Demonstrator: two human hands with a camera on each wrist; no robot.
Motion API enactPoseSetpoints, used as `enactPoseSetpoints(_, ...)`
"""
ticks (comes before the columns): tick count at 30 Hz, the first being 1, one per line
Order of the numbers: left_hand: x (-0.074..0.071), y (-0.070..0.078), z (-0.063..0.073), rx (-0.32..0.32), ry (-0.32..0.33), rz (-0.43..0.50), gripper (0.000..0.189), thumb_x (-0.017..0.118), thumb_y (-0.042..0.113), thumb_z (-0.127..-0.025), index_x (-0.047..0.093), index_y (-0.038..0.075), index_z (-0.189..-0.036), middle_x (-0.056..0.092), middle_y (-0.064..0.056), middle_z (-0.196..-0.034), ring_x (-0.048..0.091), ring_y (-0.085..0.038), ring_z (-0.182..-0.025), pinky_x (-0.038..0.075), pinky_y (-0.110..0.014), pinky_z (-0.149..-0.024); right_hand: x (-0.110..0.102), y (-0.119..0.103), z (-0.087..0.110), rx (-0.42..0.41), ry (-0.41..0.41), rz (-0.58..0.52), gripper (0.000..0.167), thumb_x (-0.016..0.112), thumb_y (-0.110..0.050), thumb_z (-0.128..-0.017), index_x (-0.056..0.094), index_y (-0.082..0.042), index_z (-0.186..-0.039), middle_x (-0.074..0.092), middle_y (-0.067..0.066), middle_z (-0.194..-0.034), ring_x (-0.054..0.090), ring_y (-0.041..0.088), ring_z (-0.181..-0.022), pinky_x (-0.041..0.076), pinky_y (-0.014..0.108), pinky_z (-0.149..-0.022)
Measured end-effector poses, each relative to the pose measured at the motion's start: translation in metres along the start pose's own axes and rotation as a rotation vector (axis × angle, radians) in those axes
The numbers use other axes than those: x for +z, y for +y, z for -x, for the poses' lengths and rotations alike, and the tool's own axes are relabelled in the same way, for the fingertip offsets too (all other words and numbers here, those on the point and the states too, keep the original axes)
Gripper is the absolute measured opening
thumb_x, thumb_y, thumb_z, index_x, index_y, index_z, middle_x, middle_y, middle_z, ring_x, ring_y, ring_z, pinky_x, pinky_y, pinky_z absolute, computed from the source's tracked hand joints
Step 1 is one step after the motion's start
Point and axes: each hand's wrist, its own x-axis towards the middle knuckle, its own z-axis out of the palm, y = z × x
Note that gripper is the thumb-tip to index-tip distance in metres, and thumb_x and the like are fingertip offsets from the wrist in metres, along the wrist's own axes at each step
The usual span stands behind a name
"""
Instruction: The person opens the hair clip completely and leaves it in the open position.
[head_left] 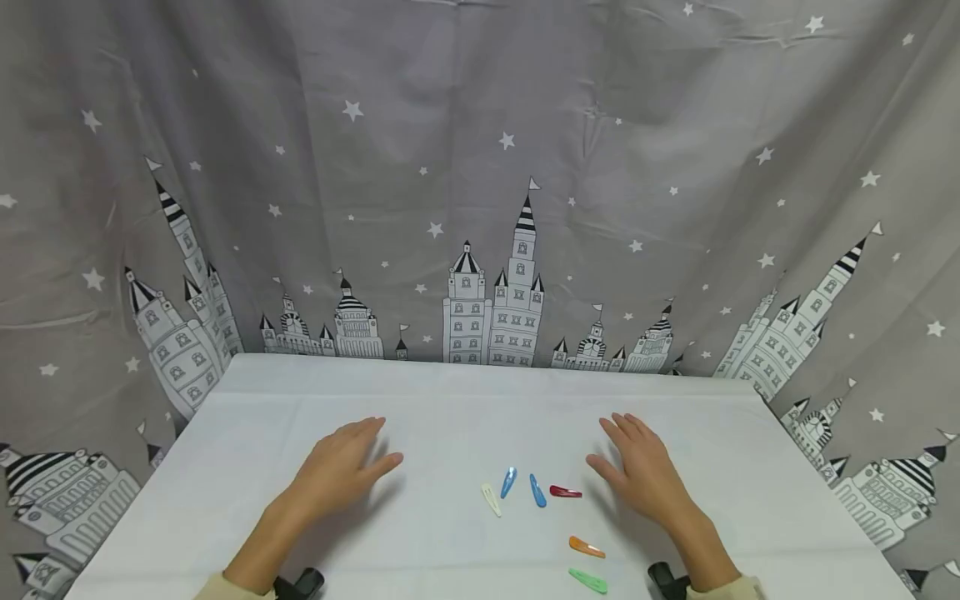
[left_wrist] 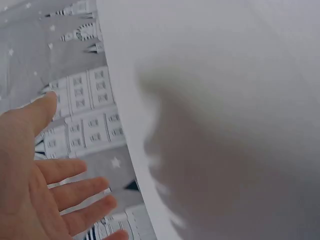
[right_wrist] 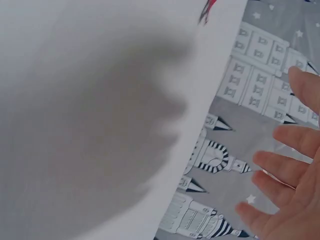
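Several snap hair clips lie on the white table between the hands in the head view: a cream hair clip, a blue hair clip, a second blue hair clip, a dark red hair clip, an orange hair clip and a green hair clip. My left hand hovers left of them, fingers extended and holding nothing. To their right, my right hand is likewise above the table with spread fingers, nearest the dark red clip. In the right wrist view, part of the red clip shows at the top edge.
A white cloth covers the table. Behind and beside it hangs a grey curtain printed with stars and castles. Black wrist straps show at the bottom of the head view. Each hand casts a shadow on the cloth.
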Motion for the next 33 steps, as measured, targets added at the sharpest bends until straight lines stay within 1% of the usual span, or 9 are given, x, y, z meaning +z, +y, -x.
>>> enactPoseSetpoints(4, 0.003, 0.016, -0.004, -0.017, -0.047, 0.082, 0.063, 0.062, 0.049, -0.094, 0.059, -0.001, -0.132, 0.060, -0.018, -0.132, 0.052, -0.039, -0.124, 0.039, -0.056, -0.101, -0.001, -0.011, -0.002, 0.008, 0.000, -0.069, 0.048, 0.075, -0.027, -0.088, 0.064, 0.003, -0.124, 0.062, 0.021, -0.125, 0.053, 0.040, -0.121, 0.040, 0.056, -0.100)
enactPoseSetpoints(8, 0.007, 0.037, -0.008, -0.022, -0.132, 0.243, 0.051, 0.066, 0.040, -0.094, 0.063, 0.003, -0.129, 0.063, -0.013, -0.129, 0.053, -0.036, -0.125, 0.039, -0.055, -0.102, -0.004, -0.026, -0.005, 0.033, -0.044, -0.094, 0.039, 0.075, -0.024, -0.088, 0.068, -0.001, -0.119, 0.067, 0.013, -0.113, 0.061, 0.031, -0.108, 0.049, 0.049, -0.090)
enactPoseSetpoints(12, 0.013, 0.058, -0.013, 0.043, -0.219, 0.401, 0.047, 0.067, 0.036, -0.094, 0.065, 0.001, -0.126, 0.065, -0.012, -0.124, 0.058, -0.033, -0.118, 0.045, -0.052, -0.097, -0.006, -0.042, -0.008, 0.077, -0.118, -0.116, 0.033, 0.076, -0.023, -0.087, 0.070, -0.004, -0.114, 0.068, 0.005, -0.098, 0.063, 0.022, -0.089, 0.053, 0.038, -0.076)
enactPoseSetpoints(15, 0.019, 0.068, -0.017, 0.093, -0.266, 0.464, 0.046, 0.067, 0.034, -0.094, 0.065, -0.001, -0.124, 0.066, -0.014, -0.121, 0.060, -0.031, -0.112, 0.048, -0.050, -0.093, -0.006, -0.053, -0.009, 0.083, -0.172, -0.143, 0.030, 0.076, -0.023, -0.087, 0.071, -0.006, -0.111, 0.067, 0.000, -0.091, 0.060, 0.016, -0.082, 0.051, 0.033, -0.070)
enactPoseSetpoints(18, 0.026, 0.072, -0.019, 0.111, -0.286, 0.494, 0.043, 0.068, 0.030, -0.094, 0.065, -0.001, -0.124, 0.066, -0.015, -0.120, 0.061, -0.030, -0.109, 0.050, -0.048, -0.090, -0.004, -0.061, -0.009, 0.031, -0.207, -0.156, 0.027, 0.075, -0.025, -0.088, 0.072, -0.006, -0.107, 0.066, -0.002, -0.090, 0.059, 0.013, -0.079, 0.050, 0.031, -0.068)
enactPoseSetpoints(22, 0.036, 0.075, -0.023, 0.121, -0.287, 0.516, 0.041, 0.068, 0.028, -0.094, 0.065, -0.001, -0.123, 0.066, -0.014, -0.119, 0.063, -0.027, -0.105, 0.051, -0.046, -0.087, -0.002, -0.069, -0.010, -0.070, -0.218, -0.159, 0.025, 0.073, -0.028, -0.090, 0.072, -0.007, -0.102, 0.067, -0.002, -0.090, 0.060, 0.013, -0.079, 0.050, 0.030, -0.068)
enactPoseSetpoints(26, 0.043, 0.078, -0.025, 0.134, -0.282, 0.520, 0.039, 0.069, 0.026, -0.093, 0.066, -0.001, -0.122, 0.067, -0.012, -0.113, 0.063, -0.022, -0.097, 0.052, -0.041, -0.081, 0.004, -0.076, -0.011, -0.144, -0.231, -0.174, 0.022, 0.072, -0.029, -0.090, 0.072, -0.007, -0.095, 0.061, -0.006, -0.081, 0.053, 0.008, -0.071, 0.046, 0.027, -0.064)
enactPoseSetpoints(29, 0.046, 0.082, -0.026, 0.137, -0.283, 0.509, 0.037, 0.070, 0.024, -0.092, 0.066, -0.001, -0.120, 0.067, -0.004, -0.101, 0.061, -0.016, -0.084, 0.050, -0.033, -0.070, 0.009, -0.083, -0.011, -0.165, -0.269, -0.202, 0.022, 0.071, -0.031, -0.091, 0.072, -0.009, -0.093, 0.055, -0.011, -0.077, 0.048, 0.005, -0.067, 0.044, 0.026, -0.061)
enactPoseSetpoints(33, 0.050, 0.086, -0.028, 0.149, -0.285, 0.498, 0.037, 0.071, 0.022, -0.092, 0.066, -0.003, -0.119, 0.062, 0.003, -0.089, 0.055, -0.011, -0.072, 0.046, -0.027, -0.060, 0.017, -0.089, -0.010, -0.167, -0.301, -0.218, 0.020, 0.071, -0.031, -0.091, 0.071, -0.012, -0.091, 0.055, -0.012, -0.076, 0.048, 0.004, -0.067, 0.044, 0.025, -0.061)
